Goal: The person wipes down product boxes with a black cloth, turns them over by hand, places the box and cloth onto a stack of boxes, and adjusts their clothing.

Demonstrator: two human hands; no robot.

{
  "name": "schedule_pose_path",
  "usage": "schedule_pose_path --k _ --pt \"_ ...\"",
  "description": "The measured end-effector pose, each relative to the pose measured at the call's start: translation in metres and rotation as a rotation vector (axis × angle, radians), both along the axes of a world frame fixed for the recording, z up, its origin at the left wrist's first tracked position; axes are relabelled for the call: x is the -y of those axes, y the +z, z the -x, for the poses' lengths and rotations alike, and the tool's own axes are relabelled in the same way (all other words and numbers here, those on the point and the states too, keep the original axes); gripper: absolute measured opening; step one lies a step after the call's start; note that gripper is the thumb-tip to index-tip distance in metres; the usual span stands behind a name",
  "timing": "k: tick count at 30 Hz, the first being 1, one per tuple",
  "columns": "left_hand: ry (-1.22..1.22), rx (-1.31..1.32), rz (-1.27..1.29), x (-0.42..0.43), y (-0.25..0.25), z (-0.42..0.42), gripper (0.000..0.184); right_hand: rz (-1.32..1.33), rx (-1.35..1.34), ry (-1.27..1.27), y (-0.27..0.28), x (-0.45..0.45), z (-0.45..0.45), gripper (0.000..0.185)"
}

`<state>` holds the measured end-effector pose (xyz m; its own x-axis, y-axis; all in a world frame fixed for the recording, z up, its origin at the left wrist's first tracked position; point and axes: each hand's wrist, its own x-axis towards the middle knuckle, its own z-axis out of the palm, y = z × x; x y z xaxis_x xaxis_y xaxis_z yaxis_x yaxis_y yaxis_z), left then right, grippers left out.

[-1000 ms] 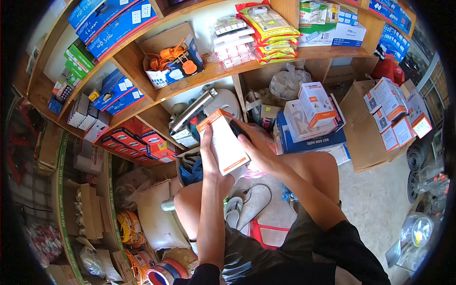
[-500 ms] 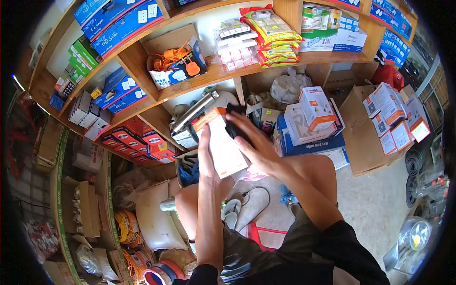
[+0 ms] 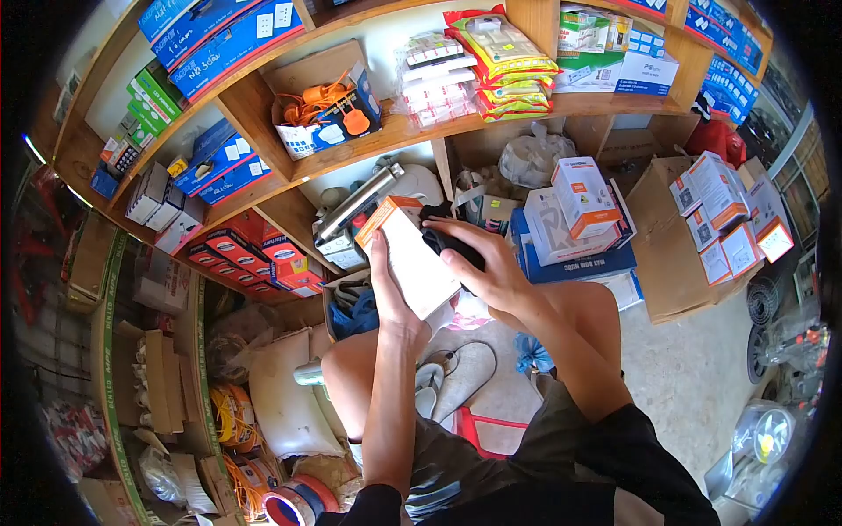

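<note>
My left hand (image 3: 395, 296) is wrapped round the lower left side of a white cardboard box (image 3: 414, 273) with an orange end, held tilted above my knees. Against the box's right side, my right hand (image 3: 493, 270) grips a bunched black cloth (image 3: 458, 244). The cloth touches the upper right edge of the box, and part of it is hidden under my fingers. Behind the box, a shiny metal tube (image 3: 360, 206) lies slanted in the lower shelf compartment.
Wooden shelves (image 3: 342, 145) with boxes and packets curve across the front. White-and-orange boxes (image 3: 583, 197) are stacked on a blue box to the right, beside an open carton (image 3: 653, 245) carrying similar boxes. Sandals (image 3: 469, 377) and a red plastic frame (image 3: 478, 434) are below.
My right hand and the black cloth have shifted down and right along the box. The box has turned slightly, showing more of its orange end. My left hand keeps its hold.
</note>
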<state>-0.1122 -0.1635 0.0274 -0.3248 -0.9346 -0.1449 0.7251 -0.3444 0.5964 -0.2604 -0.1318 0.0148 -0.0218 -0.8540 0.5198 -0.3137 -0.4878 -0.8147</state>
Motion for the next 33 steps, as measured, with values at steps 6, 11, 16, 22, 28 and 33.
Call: schedule_pose_path --k 6,11,16,22,28,33 --pt "-0.02 -0.009 -0.061 0.003 0.007 0.001 0.072 -0.297 0.687 -0.055 -0.006 -0.013 0.012 0.035" --pt "-0.063 0.032 -0.008 0.005 -0.008 0.001 0.078 -0.419 1.29 0.571 0.012 -0.013 0.047 0.046" --pt "-0.236 0.026 -0.035 0.013 -0.042 0.004 0.083 -0.551 0.923 -0.096 -0.017 0.007 0.031 0.04" --pt "-0.223 -0.045 -0.014 0.005 -0.035 0.014 0.062 0.136 -0.09 -0.19 -0.003 -0.003 0.01 0.041" --pt "-0.227 -0.156 0.057 0.009 -0.018 -0.013 0.065 0.078 -0.01 0.18 -0.005 -0.003 0.0 0.045" --pt "-0.213 -0.024 -0.03 -0.002 -0.029 0.008 0.063 0.195 -0.083 -0.073 0.015 0.035 0.019 0.041"
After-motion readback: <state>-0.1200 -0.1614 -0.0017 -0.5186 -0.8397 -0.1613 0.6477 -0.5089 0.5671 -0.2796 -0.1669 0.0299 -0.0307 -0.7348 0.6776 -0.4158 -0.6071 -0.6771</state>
